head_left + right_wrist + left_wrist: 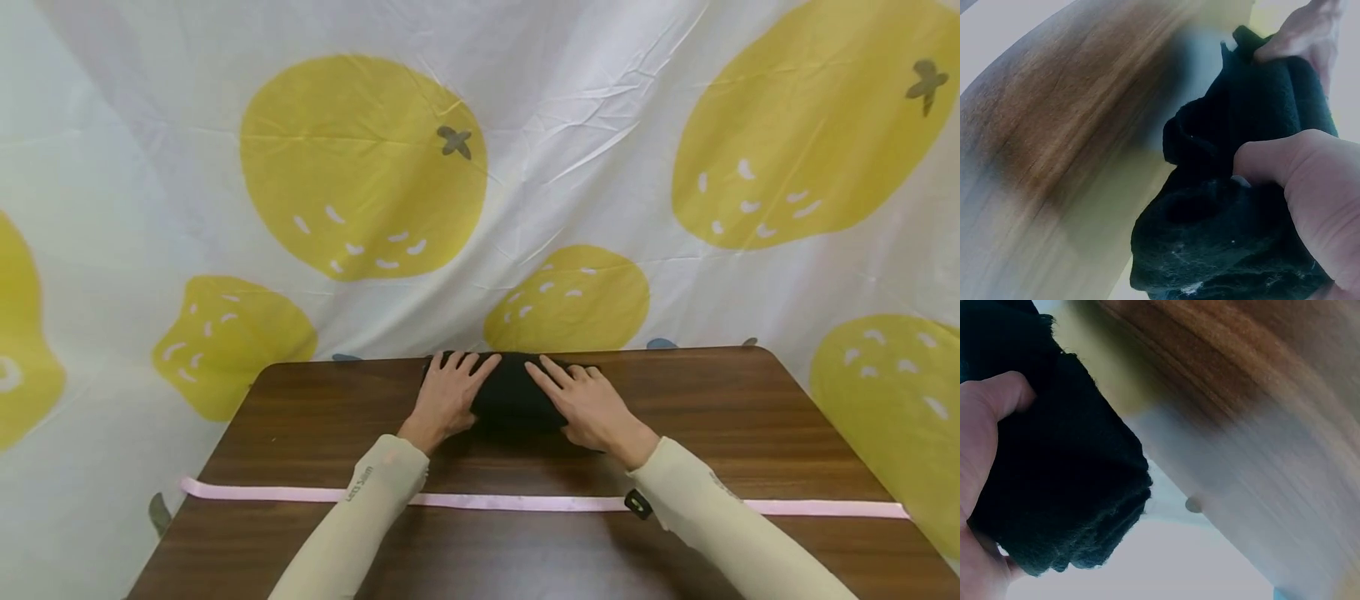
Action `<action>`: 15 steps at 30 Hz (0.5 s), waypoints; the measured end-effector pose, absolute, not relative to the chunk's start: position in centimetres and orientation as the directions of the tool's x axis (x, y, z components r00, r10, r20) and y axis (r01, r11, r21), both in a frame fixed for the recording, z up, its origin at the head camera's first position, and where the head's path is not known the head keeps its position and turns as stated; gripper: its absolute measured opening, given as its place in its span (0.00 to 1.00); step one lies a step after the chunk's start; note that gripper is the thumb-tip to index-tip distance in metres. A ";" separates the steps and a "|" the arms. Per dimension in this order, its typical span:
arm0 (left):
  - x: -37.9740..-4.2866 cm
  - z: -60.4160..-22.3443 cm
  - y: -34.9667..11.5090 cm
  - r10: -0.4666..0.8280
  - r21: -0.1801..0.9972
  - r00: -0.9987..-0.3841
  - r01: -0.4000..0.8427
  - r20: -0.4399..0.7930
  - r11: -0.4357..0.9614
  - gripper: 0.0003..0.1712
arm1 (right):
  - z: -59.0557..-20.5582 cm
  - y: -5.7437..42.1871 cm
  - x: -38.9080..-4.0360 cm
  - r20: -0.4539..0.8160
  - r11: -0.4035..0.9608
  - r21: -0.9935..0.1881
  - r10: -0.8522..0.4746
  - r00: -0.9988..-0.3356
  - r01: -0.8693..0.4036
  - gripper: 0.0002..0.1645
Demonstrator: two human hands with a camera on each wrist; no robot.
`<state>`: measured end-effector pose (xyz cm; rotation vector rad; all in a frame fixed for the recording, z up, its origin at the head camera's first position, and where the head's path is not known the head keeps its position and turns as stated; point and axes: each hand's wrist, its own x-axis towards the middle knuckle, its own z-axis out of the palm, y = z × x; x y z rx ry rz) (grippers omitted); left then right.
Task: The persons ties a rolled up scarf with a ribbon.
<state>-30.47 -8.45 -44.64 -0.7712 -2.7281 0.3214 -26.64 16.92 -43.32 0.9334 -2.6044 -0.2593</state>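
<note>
A black, fuzzy-surfaced cloth (517, 396), folded into a thick bundle, is near the far edge of the table. My left hand (448, 392) grips its left end, fingers over the top and thumb on the near side. On the right end my right hand (592, 408) holds it the same way. In the left wrist view the left thumb (1004, 394) presses into the cloth (1072, 456), whose layered edges show at one end. Loose folds of the cloth (1191, 231) bulge beside the right thumb (1272, 159) in the right wrist view.
The brown wood-grain table (697, 417) has rounded far corners. A pink strip (517, 502) runs across it from side to side, under both forearms. Behind the table hangs a white curtain (555, 158) printed with yellow fruit. A small black device (638, 503) is at my right wrist.
</note>
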 end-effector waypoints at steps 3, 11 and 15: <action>-30.5 -44.4 -8.6 0.543 -0.282 -0.812 0.480 0.214 0.830 0.62 | -42.9 16.8 -26.2 0.277 0.762 0.295 -0.646 -0.712 -0.577 0.69; -30.7 -44.3 -9.8 0.582 -0.208 -0.759 0.544 0.291 0.813 0.60 | -41.9 16.1 -24.7 0.318 0.763 0.269 -0.647 -0.693 -0.588 0.68; -30.8 -44.4 -10.5 0.601 -0.144 -0.703 0.596 0.381 0.790 0.57 | -41.2 15.8 -23.8 0.363 0.778 0.187 -0.622 -0.694 -0.599 0.69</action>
